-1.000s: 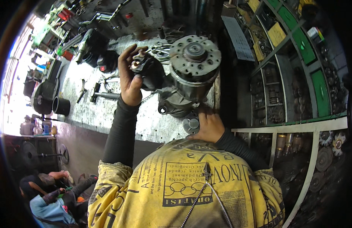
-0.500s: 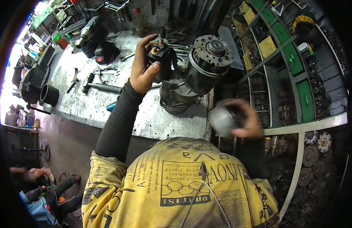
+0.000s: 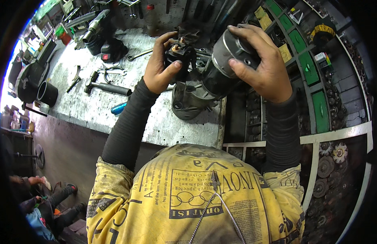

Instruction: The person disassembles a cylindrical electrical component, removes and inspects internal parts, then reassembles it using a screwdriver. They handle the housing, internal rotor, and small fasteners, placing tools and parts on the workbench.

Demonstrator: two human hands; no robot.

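A black starter motor (image 3: pixel 219 83) stands tilted at the right front edge of the workbench, its grey nose housing (image 3: pixel 188 103) resting on the top. My left hand (image 3: pixel 159 75) is wrapped round the black solenoid (image 3: pixel 182 63) at its side, whose copper terminal studs point up. My right hand (image 3: pixel 270 67) grips a grey metal end cap (image 3: pixel 233 51) from the right. The cap sits over the upper end of the motor body and hides the round plate there. Whether it is fully seated cannot be seen.
On the workbench (image 3: pixel 152 132) lie a hammer (image 3: pixel 109 88), pliers (image 3: pixel 109 75), a wrench (image 3: pixel 139 55) and a blue-handled tool (image 3: pixel 118 108). A cordless impact wrench (image 3: pixel 101 34) stands farther back. Parts shelves (image 3: pixel 294 138) line the right. Another person's legs (image 3: pixel 60 199) show at lower left.
My right hand has brought the end cap up from beside the bench onto the motor's upper end, covering the plate with holes. My left hand stays on the solenoid.
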